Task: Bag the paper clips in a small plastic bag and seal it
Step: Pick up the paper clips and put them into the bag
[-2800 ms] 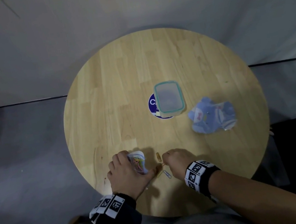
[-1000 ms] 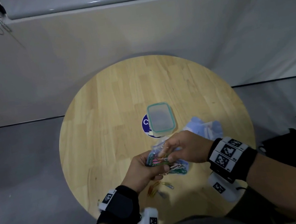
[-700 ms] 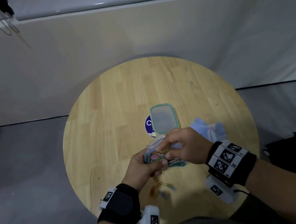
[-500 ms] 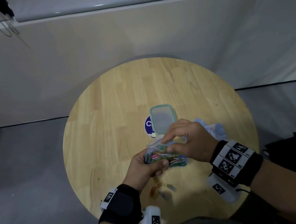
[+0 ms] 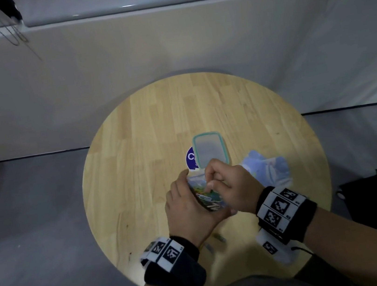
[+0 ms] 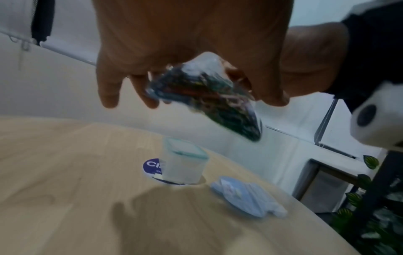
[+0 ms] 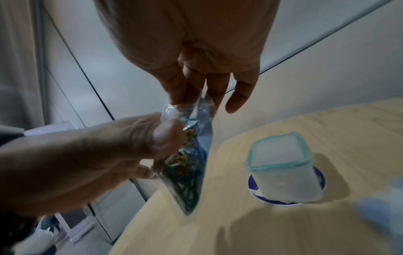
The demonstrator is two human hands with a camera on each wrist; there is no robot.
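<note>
Both hands held the small plastic bag (image 5: 205,195) of paper clips (image 6: 209,96) above the table (image 5: 146,129): left hand (image 5: 187,206) gripped its body, right hand (image 5: 231,185) pinched its top. The blue sticker (image 5: 190,158) read perhaps "C".

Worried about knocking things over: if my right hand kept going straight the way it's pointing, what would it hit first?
Probably the lidded plastic container, which stands just beyond the right hand past the bag of paper clips it pinches; depth is unclear, so it might pass above the lid.

Lettering on the round sticker
A blue round sticker (image 5: 190,158) on the bench (image 5: 146,129) showed a white "C"; the container (image 5: 210,150) hid the remainder.
</note>
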